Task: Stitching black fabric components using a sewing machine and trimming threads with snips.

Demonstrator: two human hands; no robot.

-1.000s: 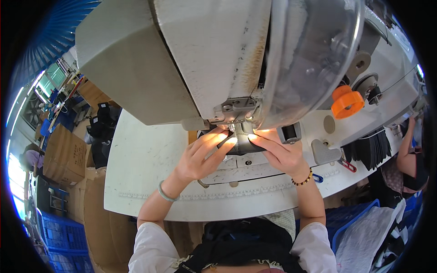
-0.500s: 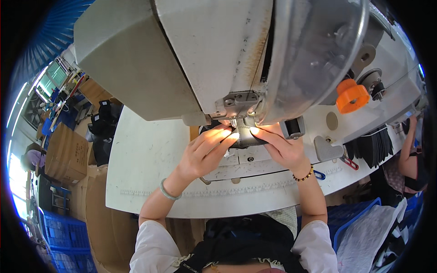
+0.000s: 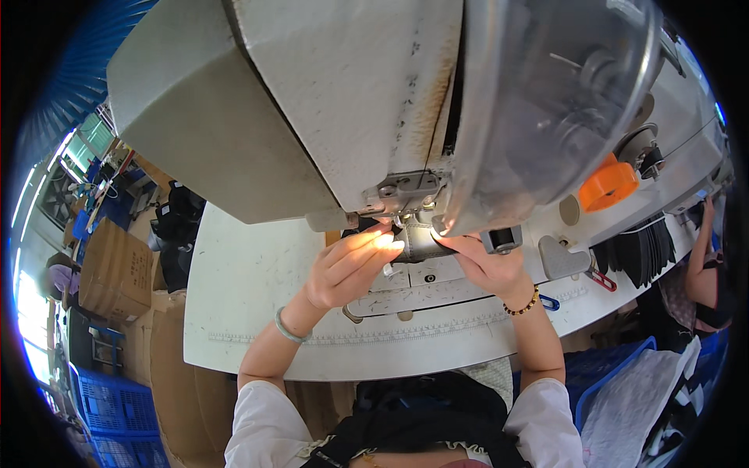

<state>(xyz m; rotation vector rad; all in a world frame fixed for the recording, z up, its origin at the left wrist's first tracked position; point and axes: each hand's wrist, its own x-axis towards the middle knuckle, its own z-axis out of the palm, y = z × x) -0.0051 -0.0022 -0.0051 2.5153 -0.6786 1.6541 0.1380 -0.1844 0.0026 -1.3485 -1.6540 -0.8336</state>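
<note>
Under the needle area of a large sewing machine [image 3: 406,186] lies a small dark grey fabric piece [image 3: 421,246] with stitching on it, lit by the machine's lamp. My left hand [image 3: 351,269] pinches its left side, fingers bunched together in the bright light. A small white tab [image 3: 389,270] pokes out just below those fingertips. On the other side, my right hand [image 3: 491,265] grips the right edge of the piece, the fingertips partly behind the machine's clear guard [image 3: 546,117]. The presser foot and needle tip are hard to make out in the glare.
The white machine table [image 3: 265,288] carries a printed ruler strip near its front edge. To the right are red-handled [image 3: 601,279] and blue-handled [image 3: 549,303] tools, and a stack of black pieces [image 3: 638,251]. Cardboard boxes [image 3: 117,269] and blue crates [image 3: 117,402] stand left. Another person's arm [image 3: 701,257] shows far right.
The machine head sits slightly lower and larger in view. Both hands keep hold of the fabric piece, with little movement. A small white tab now shows below my left fingertips.
</note>
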